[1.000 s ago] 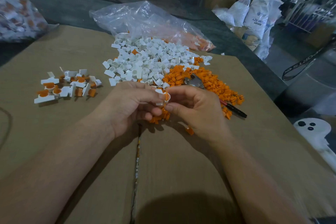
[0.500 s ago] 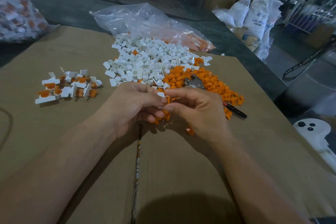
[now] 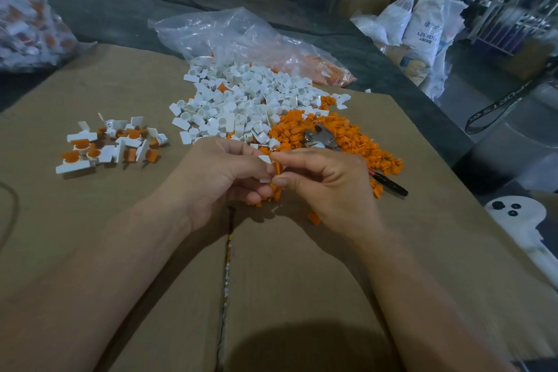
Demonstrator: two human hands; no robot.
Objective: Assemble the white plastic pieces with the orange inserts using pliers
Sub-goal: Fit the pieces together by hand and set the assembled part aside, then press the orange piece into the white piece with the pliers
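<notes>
The left hand (image 3: 223, 181) pinches a white piece (image 3: 265, 159); the right hand (image 3: 329, 187) pinches an orange insert (image 3: 277, 167). Line them up straight, then push gently.

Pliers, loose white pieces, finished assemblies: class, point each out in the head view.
Pliers (image 3: 320, 138): head view, on the metal head.
Loose white pieces (image 3: 241, 100): head view, middle of the pile.
Finished assemblies (image 3: 111, 145): head view, middle of the left cluster.
</notes>
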